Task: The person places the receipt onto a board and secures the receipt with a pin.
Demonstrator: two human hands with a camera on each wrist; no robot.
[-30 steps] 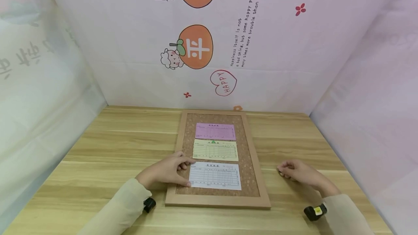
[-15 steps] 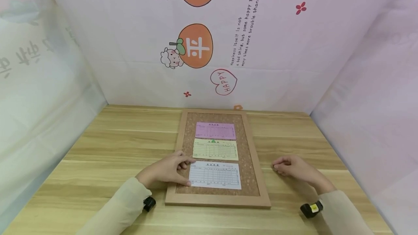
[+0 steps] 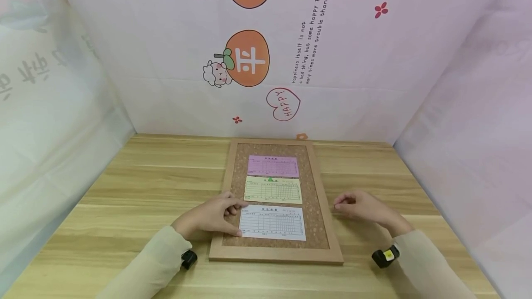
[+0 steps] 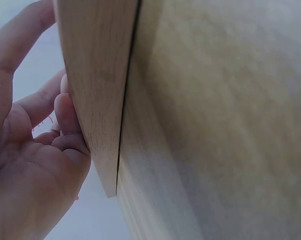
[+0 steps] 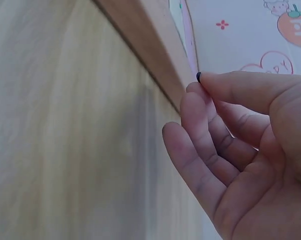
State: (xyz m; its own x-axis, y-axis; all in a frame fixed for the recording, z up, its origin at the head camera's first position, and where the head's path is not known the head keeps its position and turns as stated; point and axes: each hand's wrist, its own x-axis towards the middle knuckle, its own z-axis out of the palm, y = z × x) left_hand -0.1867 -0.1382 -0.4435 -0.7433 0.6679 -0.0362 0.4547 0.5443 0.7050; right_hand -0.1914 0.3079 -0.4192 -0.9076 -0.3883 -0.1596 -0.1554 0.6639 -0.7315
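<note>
A wood-framed cork board point(image 3: 276, 254) lies on the table with three form slips in a column. Nearest is the white slip point(image 3: 270, 223); my left hand point(image 3: 209, 215) rests thumb and index fingertips on its left corners. Above it lies the yellow slip point(image 3: 266, 191), with a green push pin point(image 3: 270, 179) at its top edge, and then the pink slip point(image 3: 273, 168). Just right of the board's frame, my right hand point(image 3: 363, 206) pinches a small black pin point(image 5: 199, 77) between thumb and index finger. Only the pin's dark end shows.
The wooden table point(image 3: 158, 174) extends on both sides of the board. A printed cloth wall point(image 3: 341, 110) stands close behind the board's far edge, with cloth sides at left and right. Each wrist wears a black camera point(image 3: 385, 256).
My right hand has moved left and slightly away from me, up to the board's right edge, still pinching the black pin. My left hand keeps its place on the white slip.
</note>
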